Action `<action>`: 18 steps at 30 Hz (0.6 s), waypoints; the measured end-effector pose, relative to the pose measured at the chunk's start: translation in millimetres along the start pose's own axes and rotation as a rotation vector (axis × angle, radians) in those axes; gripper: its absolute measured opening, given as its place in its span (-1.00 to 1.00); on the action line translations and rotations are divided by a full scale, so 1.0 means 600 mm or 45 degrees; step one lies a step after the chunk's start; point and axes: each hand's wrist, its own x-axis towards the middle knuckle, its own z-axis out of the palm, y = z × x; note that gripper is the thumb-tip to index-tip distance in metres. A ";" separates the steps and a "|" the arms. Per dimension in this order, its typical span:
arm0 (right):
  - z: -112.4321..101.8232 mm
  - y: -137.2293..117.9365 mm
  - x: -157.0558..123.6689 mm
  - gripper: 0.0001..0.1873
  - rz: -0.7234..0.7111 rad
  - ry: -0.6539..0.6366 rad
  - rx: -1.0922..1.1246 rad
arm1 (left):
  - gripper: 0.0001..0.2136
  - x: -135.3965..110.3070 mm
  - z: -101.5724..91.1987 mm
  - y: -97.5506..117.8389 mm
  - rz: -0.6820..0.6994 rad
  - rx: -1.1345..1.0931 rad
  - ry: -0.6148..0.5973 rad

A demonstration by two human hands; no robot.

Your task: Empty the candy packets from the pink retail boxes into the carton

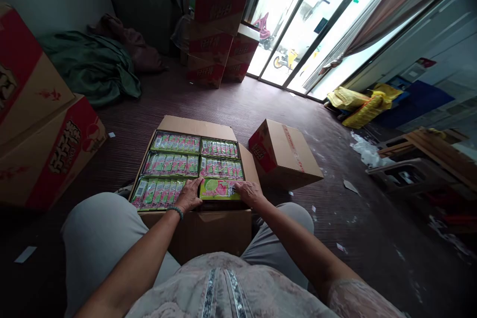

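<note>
Between my knees stands an open cardboard carton (219, 217) filled with rows of wrapped packets (158, 194) in pink and green. At its near right slot, a small green and pink box (214, 189) is gripped by both hands and looks tilted, its printed side facing up. My left hand (190, 195) closes on the left end, beside the near left row of packets. On the right end is my right hand (249, 194), fingers closed over the edge. A dark gap shows just below the small box. What lies under it is hidden.
A taped carton (286, 154) sits on the floor to the right. Large red and brown cartons (70, 144) stand at left, with more stacked (212, 35) by the glass doors. Green cloth (93, 67) lies back left; a wooden stool (436, 154) is at right.
</note>
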 end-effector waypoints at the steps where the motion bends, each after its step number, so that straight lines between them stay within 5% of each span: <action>1: 0.004 0.005 0.001 -0.64 0.019 -0.009 -0.002 | -0.27 -0.001 0.001 0.000 -0.002 0.002 -0.002; 11: -0.007 0.146 -0.041 -0.71 0.230 -0.123 -0.017 | -0.30 0.003 0.002 -0.002 -0.007 -0.029 -0.007; 13: -0.012 0.130 -0.037 -0.65 0.172 -0.008 0.048 | -0.30 0.006 0.005 -0.001 -0.016 -0.040 0.010; 18: 0.002 0.011 0.012 0.02 -0.194 0.124 0.237 | -0.30 0.001 0.003 0.006 -0.005 -0.048 0.035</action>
